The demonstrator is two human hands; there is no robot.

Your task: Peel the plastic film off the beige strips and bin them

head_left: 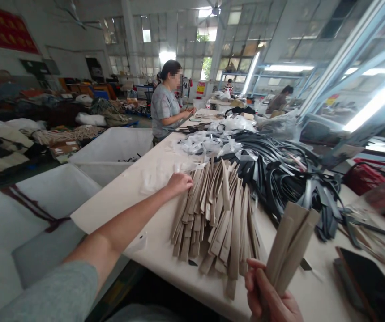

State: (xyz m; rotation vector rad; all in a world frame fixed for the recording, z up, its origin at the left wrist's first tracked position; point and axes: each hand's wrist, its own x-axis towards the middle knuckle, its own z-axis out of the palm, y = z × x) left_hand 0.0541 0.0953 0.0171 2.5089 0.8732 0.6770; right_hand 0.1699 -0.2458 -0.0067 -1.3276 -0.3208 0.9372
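My right hand [273,295], at the lower right, grips a couple of flat beige straps [291,241] that stand up out of the fingers. Stretched forward across the table, my left hand [179,182] is closed at the far left edge of a heap of similar beige straps [216,210]. Its fingertips are partly hidden, and what they pinch, if anything, cannot be made out. Thin clear plastic [159,176] lies just beside and behind that hand. The heaped straps fan out toward the near table edge.
Black straps [276,161] are piled right of the heap, with crumpled plastic bags [209,143] behind. A dark phone-like device [370,286] lies at the right. White bins [44,192] stand left of the table [112,210]. A co-worker [167,105] stands along the far left side.
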